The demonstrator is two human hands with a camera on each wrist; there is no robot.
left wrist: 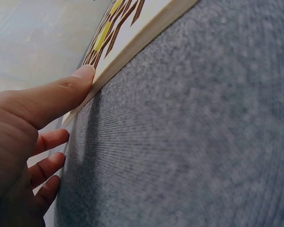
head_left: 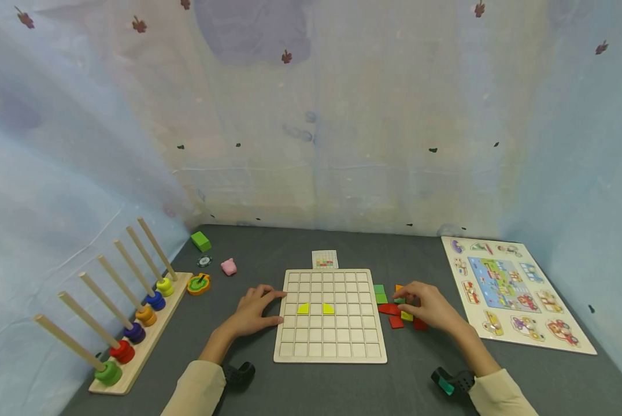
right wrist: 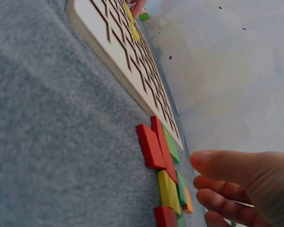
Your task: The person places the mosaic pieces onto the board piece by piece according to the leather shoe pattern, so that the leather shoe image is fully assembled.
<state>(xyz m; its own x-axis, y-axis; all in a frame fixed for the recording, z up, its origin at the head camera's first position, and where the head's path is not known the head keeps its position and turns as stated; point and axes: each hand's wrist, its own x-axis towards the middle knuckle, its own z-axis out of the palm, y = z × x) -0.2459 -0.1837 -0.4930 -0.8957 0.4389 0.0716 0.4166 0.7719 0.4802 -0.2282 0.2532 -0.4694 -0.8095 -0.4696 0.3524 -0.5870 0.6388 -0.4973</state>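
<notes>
A wooden grid board (head_left: pixel 329 351) lies flat on the dark table, with two yellow quarter-round pieces (head_left: pixel 303 309) in its cells. My left hand (head_left: pixel 251 312) touches the board's left edge with its thumb and index finger spread; in the left wrist view the thumb (left wrist: pixel 78 85) rests at the rim. Beside the board's right edge is a small pile of red, green, yellow and orange pieces (head_left: pixel 396 322). Over that pile hovers my right hand (head_left: pixel 428 303), its fingers loosely bent. The right wrist view shows thumb and fingers apart beside the red pieces (right wrist: pixel 150 146), with nothing between them.
A small pattern card (head_left: pixel 324 259) touches the board's far edge. To the left stands a peg rack (head_left: pixel 155 323) with coloured rings, near a pink pig (head_left: pixel 229 266), a green block (head_left: pixel 201 241) and other small toys. A picture puzzle board (head_left: pixel 462 242) lies at the right.
</notes>
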